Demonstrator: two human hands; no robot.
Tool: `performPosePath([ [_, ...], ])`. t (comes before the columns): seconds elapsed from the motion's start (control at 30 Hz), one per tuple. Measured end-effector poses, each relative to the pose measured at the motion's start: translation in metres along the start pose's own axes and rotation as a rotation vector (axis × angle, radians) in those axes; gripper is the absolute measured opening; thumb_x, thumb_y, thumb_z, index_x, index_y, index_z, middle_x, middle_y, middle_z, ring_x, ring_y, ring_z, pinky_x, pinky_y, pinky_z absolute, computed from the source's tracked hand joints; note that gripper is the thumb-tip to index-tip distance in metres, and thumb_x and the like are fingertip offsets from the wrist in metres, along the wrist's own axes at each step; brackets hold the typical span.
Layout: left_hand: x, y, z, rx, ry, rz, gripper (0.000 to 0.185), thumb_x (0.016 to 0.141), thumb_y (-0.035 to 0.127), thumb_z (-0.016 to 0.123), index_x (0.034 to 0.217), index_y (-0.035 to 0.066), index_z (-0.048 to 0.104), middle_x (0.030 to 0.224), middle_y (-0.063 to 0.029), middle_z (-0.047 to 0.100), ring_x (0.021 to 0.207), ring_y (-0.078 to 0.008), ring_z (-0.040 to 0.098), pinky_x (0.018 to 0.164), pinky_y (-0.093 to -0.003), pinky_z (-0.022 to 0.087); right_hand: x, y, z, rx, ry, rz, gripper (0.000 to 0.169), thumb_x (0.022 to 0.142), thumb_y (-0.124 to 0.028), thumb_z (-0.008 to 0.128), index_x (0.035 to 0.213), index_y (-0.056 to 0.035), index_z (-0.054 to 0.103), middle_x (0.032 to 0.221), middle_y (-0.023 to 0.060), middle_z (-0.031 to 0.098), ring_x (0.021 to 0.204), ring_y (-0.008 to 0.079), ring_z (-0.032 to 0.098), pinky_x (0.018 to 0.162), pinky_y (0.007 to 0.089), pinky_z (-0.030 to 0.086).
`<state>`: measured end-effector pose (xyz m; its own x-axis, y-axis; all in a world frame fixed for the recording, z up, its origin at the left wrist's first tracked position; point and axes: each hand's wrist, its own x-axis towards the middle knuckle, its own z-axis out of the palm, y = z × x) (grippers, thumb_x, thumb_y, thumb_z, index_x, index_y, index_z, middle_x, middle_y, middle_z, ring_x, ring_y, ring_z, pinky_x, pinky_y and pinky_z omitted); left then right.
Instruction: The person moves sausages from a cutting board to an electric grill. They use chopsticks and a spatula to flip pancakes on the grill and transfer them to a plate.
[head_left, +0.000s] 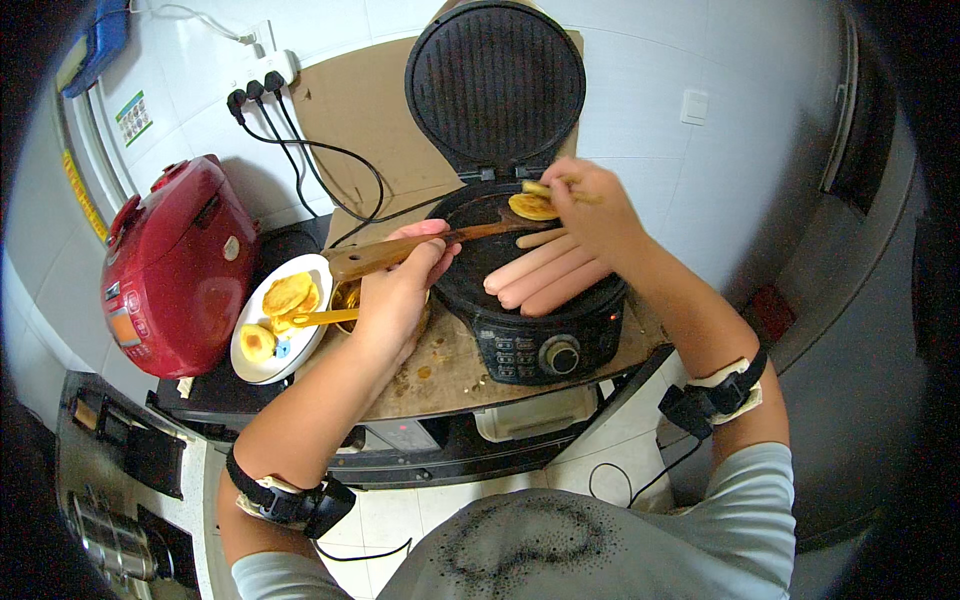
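My left hand (401, 289) grips a wooden spatula (390, 253) by its handle, its blade reaching over the open electric griddle (469, 274). A small golden pancake (533, 206) sits at the blade's tip; whether it rests on the wood or the pan cannot be told. My right hand (600, 206) is closed on a yellowish-brown stick-like utensil (535, 187) just above the pancake, its shape partly hidden by the fingers. Three pink sausages (551, 277) lie side by side on the griddle below this hand. Behind them is a thinner tan piece (541, 238).
The ridged griddle lid (495, 90) stands raised against cardboard (367, 112). Left are a white plate (281, 370) with pancakes, a bowl (346, 295) partly behind my hand, a yellow-handled utensil (319, 317) and a red rice cooker (180, 277). Black power cords (330, 146) run behind.
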<state>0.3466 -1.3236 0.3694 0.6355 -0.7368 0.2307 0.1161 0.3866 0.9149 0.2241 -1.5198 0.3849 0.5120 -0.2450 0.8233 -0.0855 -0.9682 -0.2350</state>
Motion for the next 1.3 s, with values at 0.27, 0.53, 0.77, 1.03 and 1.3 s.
performPosePath([
  [0.27,-0.004,-0.002,-0.002,-0.014,0.042,-0.017,0.021,0.082,0.004,0.047,0.102,-0.003,0.051,0.101,-0.0123,0.053,0.091,-0.0217,0.055,0.082,-0.0281,0.046,0.013,0.005,-0.053,0.519,-0.187,0.576,0.017,0.086,-0.016,0.046,0.089,-0.0035,0.057,0.08,0.0032,0.057,0.064,0.0086,0.055,0.06,0.0191,0.045],
  [0.53,0.0,0.0,0.0,-0.071,0.08,-0.027,0.019,0.082,0.004,0.047,0.099,-0.003,0.052,0.1,-0.013,0.053,0.089,-0.0225,0.056,0.08,-0.028,0.047,-0.02,0.049,-0.045,0.457,-0.314,0.5,0.017,0.087,-0.012,0.044,0.095,-0.0045,0.056,0.083,0.0005,0.054,0.066,0.0079,0.048,0.062,0.02,0.042],
  [0.77,0.0,0.003,-0.007,-0.088,0.084,0.018,0.02,0.082,0.003,0.046,0.099,-0.004,0.052,0.101,-0.0144,0.053,0.09,-0.0239,0.055,0.081,-0.0291,0.047,-0.028,0.033,-0.034,0.301,-0.22,0.194,0.012,0.084,-0.006,0.046,0.09,-0.004,0.056,0.077,0.004,0.054,0.068,0.0117,0.05,0.062,0.0242,0.042],
  [1.03,-0.032,0.041,-0.043,-0.096,0.114,0.067,0.019,0.08,0.001,0.046,0.097,-0.005,0.051,0.098,-0.0141,0.054,0.089,-0.0223,0.056,0.083,-0.0273,0.047,-0.002,-0.029,-0.026,0.326,-0.292,0.036,0.01,0.084,-0.005,0.047,0.089,-0.0009,0.055,0.081,0.0065,0.055,0.072,0.0138,0.053,0.065,0.0246,0.044],
  [1.3,-0.051,0.04,-0.066,-0.105,0.21,0.066,0.016,0.081,0.003,0.048,0.094,-0.004,0.054,0.095,-0.0146,0.056,0.086,-0.024,0.057,0.081,-0.0292,0.049,-0.003,-0.07,-0.007,0.195,-0.372,-0.084,0.008,0.083,-0.006,0.046,0.086,-0.003,0.053,0.078,0.0134,0.054,0.068,0.0265,0.054,0.06,0.0322,0.045],
])
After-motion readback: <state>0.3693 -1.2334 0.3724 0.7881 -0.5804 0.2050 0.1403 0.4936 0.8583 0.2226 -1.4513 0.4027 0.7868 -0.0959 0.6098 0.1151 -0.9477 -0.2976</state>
